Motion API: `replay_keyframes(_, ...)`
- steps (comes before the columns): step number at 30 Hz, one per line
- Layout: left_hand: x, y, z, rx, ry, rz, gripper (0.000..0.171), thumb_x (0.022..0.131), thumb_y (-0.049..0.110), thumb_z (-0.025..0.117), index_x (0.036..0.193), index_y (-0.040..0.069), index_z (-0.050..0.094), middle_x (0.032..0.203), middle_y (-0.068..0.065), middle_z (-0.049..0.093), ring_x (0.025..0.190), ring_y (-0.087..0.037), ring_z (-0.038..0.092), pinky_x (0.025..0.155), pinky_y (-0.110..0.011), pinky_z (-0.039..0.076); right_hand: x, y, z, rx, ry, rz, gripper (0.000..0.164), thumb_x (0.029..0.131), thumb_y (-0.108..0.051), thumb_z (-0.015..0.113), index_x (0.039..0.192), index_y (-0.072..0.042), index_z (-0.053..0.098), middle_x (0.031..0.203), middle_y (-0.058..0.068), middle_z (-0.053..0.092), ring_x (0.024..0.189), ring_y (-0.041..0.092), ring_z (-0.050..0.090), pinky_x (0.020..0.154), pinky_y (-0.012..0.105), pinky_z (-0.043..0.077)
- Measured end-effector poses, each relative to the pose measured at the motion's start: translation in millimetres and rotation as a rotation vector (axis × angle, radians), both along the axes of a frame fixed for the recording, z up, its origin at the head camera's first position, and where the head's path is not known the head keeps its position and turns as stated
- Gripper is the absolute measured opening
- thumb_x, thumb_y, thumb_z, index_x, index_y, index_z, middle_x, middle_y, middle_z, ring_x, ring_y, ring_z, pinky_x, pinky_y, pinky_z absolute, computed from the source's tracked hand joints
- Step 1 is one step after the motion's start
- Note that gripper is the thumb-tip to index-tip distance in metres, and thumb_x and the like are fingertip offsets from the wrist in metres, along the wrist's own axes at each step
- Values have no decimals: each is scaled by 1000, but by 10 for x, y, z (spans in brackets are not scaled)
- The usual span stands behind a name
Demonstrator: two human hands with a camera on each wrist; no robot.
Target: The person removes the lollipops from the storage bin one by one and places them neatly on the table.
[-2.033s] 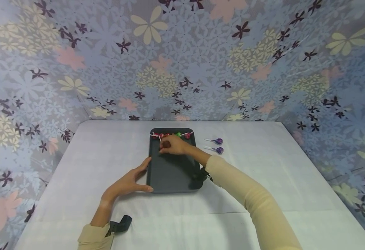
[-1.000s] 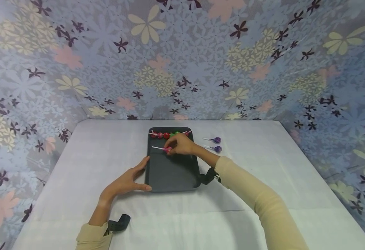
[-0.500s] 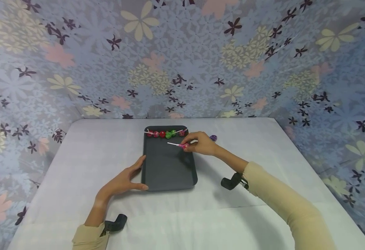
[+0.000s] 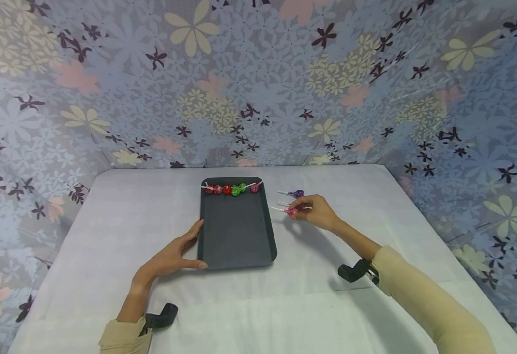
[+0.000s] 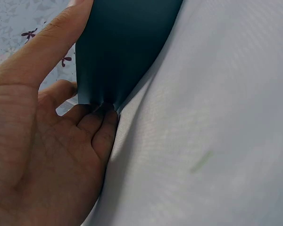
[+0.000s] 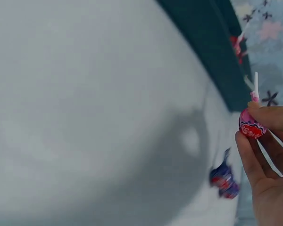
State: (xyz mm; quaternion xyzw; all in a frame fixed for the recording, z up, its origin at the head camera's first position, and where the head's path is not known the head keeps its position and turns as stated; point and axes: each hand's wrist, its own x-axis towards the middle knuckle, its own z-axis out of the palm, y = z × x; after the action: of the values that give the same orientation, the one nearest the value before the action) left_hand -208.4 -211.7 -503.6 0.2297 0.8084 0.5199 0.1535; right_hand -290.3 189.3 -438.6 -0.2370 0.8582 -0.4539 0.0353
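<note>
In the head view my right hand [image 4: 319, 214] pinches a pink-wrapped lollipop [image 4: 291, 212] by its candy end, just right of the dark grey tray [image 4: 237, 236]. The white stick points left towards the tray. In the right wrist view the thumb and fingertips hold the same lollipop [image 6: 251, 126]. Close by lie purple-wrapped lollipops [image 4: 299, 193] on the table; one is partly covered by the right hand. My left hand [image 4: 169, 258] rests against the tray's left side, thumb spread from the fingers. In the left wrist view its fingertips [image 5: 106, 134] touch the tray's lower edge.
Along the tray's far end lie several lollipops: red ones [image 4: 227, 190], green ones [image 4: 236, 191] and pink ones [image 4: 255, 188]. A white cloth [image 4: 223, 314] covers the table. Flowered fabric walls [image 4: 267, 88] stand behind and at both sides.
My right hand has picked the pink lollipop from the far end of the tray and carried it right, out over the table beside the purple ones. The left hand stays at the tray.
</note>
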Motion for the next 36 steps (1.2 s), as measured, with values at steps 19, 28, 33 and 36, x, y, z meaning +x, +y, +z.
replay_keyframes(19, 13, 7, -10, 2, 1, -5, 111, 80, 24, 81, 159, 14, 4, 165, -8, -3, 152, -31, 0, 119, -47, 15, -154, 335, -539, 110, -32, -124, 21, 79, -1, 76, 98, 6, 73, 98, 22, 72, 90, 33, 71, 69, 15, 54)
replay_keyframes(28, 18, 17, -3, 9, -7, 0, 112, 80, 24, 82, 159, 14, 4, 165, -10, -3, 152, -32, 0, 120, -47, 15, -153, 351, -531, 129, -35, -131, 22, 80, -2, 75, 101, 4, 73, 103, 21, 72, 97, 34, 70, 79, 28, 59)
replay_keyframes(33, 15, 21, -16, 18, -12, -3, 112, 79, 24, 82, 159, 13, 4, 165, -10, -3, 151, -33, -1, 120, -47, 15, -154, 362, -545, 118, -42, -125, 23, 81, -3, 75, 102, 4, 73, 106, 22, 71, 98, 35, 70, 83, 37, 60)
replay_keyframes(36, 16, 21, -21, 13, -11, 0, 112, 79, 25, 82, 159, 14, 4, 165, -9, -3, 152, -32, -1, 120, -47, 15, -158, 368, -556, 116, -40, -121, 23, 81, -2, 76, 102, 5, 73, 106, 22, 71, 99, 35, 70, 82, 36, 60)
